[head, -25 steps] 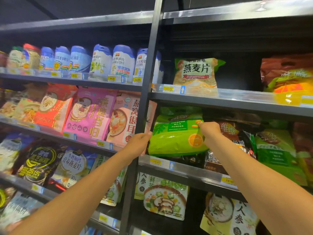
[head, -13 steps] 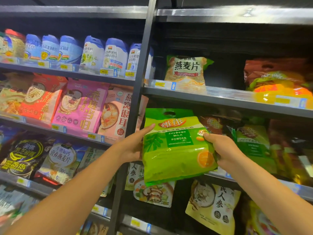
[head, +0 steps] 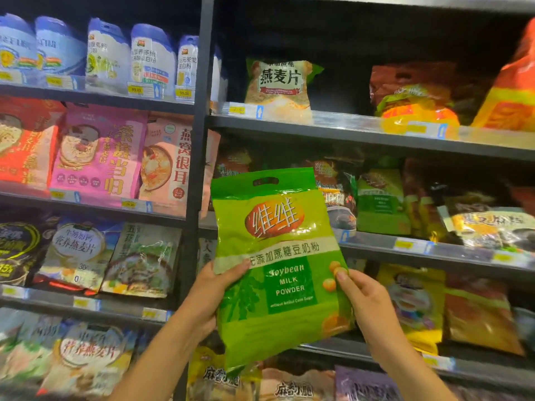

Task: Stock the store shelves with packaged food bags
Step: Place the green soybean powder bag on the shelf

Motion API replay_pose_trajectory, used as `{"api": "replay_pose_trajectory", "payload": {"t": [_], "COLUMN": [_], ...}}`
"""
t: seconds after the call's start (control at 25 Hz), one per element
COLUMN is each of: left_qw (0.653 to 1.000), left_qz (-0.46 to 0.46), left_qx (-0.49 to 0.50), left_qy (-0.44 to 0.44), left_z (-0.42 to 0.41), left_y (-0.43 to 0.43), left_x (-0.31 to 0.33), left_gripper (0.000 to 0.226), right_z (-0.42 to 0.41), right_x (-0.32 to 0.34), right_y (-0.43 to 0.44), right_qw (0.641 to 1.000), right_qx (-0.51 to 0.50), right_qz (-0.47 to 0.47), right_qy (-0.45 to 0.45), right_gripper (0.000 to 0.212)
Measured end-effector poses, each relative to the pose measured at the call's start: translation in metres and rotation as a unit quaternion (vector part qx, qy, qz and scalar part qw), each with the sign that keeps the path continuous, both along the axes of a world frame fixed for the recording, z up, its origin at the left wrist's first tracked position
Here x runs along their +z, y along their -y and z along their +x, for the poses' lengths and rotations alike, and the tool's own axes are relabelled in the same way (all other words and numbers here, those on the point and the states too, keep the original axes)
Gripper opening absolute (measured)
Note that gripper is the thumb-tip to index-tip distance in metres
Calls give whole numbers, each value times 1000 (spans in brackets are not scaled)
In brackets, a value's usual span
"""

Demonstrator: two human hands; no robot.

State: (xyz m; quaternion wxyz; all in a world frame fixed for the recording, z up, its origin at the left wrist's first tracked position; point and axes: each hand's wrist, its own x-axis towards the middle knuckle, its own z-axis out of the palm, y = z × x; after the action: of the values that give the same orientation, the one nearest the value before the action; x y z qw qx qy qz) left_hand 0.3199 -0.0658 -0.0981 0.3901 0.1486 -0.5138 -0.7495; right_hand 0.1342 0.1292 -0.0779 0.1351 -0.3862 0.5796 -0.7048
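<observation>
I hold a green soybean milk powder bag [head: 278, 256] upright in front of the shelves, clear of them. My left hand [head: 212, 293] grips its left edge with the thumb across the front. My right hand [head: 364, 308] pinches its right edge near the printed soybeans. Behind the bag's top, the middle right shelf [head: 434, 250] carries more green and dark bags [head: 382, 204]. The bag covers the left end of that shelf.
A dark metal upright post [head: 199, 140] divides the shelving. Left bays hold blue-capped pouches [head: 150, 59], pink and red bags [head: 98, 151] and oat bags. The upper right shelf holds an oatmeal bag [head: 279, 88] and orange bags [head: 417, 102], with a dark gap between them.
The green bag has come off the middle right shelf, toward me and downward, now held upright in both hands. The view has moved closer to the shelves.
</observation>
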Motion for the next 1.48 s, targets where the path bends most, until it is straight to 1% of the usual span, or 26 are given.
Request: {"api": "replay_pose_trajectory", "payload": {"t": [0.08, 0.12, 0.2, 0.24, 0.28, 0.36, 0.4, 0.48, 0.56, 0.72, 0.84, 0.92, 1.0, 1.12, 1.24, 1.32, 1.36, 1.48], "left_qw": [1000, 1000, 1000, 1000, 1000, 1000, 1000, 1000, 999, 998, 997, 995, 994, 992, 991, 991, 990, 986], "left_qz": [-6, -6, 2, 0, -5, -12, -11, -11, -13, -28, -40, -53, -66, -76, -98, -109, -120, -150], "left_qx": [21, 26, 23, 16, 9, -1, 0, -3, -16, -43, -57, -67, -74, -83, -77, -69, -63, -54], "left_qy": [6, 5, 5, 8, 16, 24, 22, 24, 32, 38, 43, 46, 48, 51, 47, 44, 44, 50], "left_z": [2, 2, 2, 2, 1, -4, -7, -16, -30, -65, -97, -121, -148, -180, -218, -241, -251, -278], "left_y": [-12, -17, -29, -33, -37, -44, -47, -53, -59, -69, -77, -82, -86, -90, -90, -88, -88, -89], "left_x": [-15, -21, -29, -31, -32, -30, -28, -24, -19, -10, -1, 6, 15, 29, 52, 70, 80, 107], "left_gripper": [55, 52, 47, 46, 46, 41, 37, 40, 41, 31, 28, 25, 24, 29, 38, 46, 45, 35], "right_z": [-3, -5, -5, -6, -6, -7, -8, -11, -16, -40, -67, -87, -112, -147, -187, -211, -222, -249], "right_x": [-25, -36, -52, -59, -64, -69, -70, -71, -69, -71, -70, -64, -57, -46, -19, 4, 16, 51], "right_y": [-15, -23, -40, -48, -54, -63, -64, -69, -77, -95, -105, -110, -116, -120, -124, -124, -124, -121], "right_qw": [999, 996, 980, 971, 966, 969, 974, 983, 986, 985, 986, 987, 987, 990, 991, 994, 995, 991], "right_qx": [37, 76, 170, 191, 188, 134, 105, 61, 49, 18, 0, -6, -9, -10, -2, -12, -20, -40], "right_qz": [23, 46, 105, 140, 180, 207, 201, 172, 156, 170, 162, 158, 157, 139, 134, 110, 95, 85], "right_qy": [-21, -22, 6, 11, 0, -17, -6, 21, 36, 37, 41, 40, 33, 25, 0, -24, -36, -91], "right_gripper": [46, 53, 71, 78, 80, 68, 61, 56, 55, 53, 62, 60, 55, 57, 52, 50, 50, 53]}}
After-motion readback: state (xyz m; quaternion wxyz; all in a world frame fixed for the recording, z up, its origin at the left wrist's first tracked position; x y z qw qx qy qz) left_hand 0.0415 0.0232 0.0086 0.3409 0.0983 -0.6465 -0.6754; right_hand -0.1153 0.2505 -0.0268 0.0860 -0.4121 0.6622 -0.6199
